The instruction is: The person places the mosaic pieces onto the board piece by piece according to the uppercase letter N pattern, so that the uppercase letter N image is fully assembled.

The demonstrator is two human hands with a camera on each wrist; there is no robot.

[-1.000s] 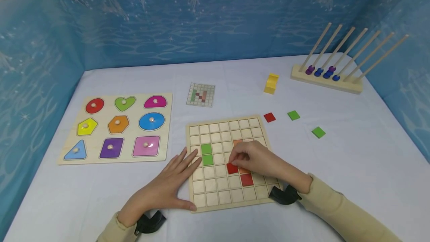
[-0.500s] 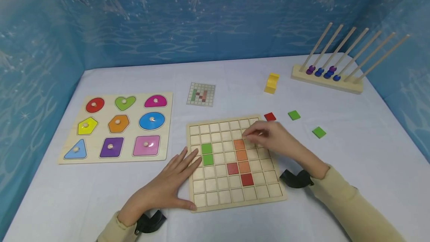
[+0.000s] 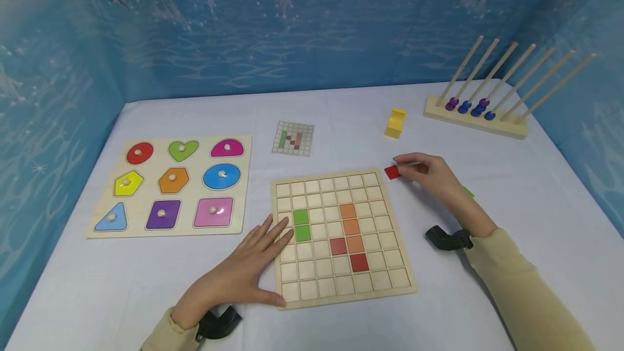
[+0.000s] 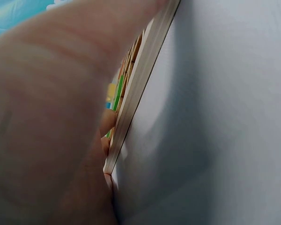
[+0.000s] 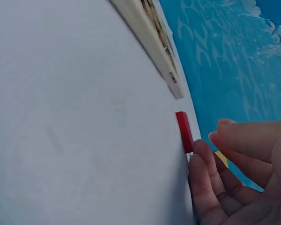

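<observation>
Fingers of the right hand [image 3: 431,175] are loosely bent, a gap left between thumb and fingers; they reach the right end of the red tile [image 3: 391,172], with no firm pinch visible. Lying flat on the table [image 3: 336,335], just off the grid board's [image 3: 326,286] far-right corner, the tile looks light, stiff, smooth and perhaps slippery, hardly fragile; opposite edges seem the best hold. The left hand [image 3: 253,261] rests straight-fingered on the board's left edge.

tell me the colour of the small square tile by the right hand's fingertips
The small square tile is red, clearest in the head view.
</observation>
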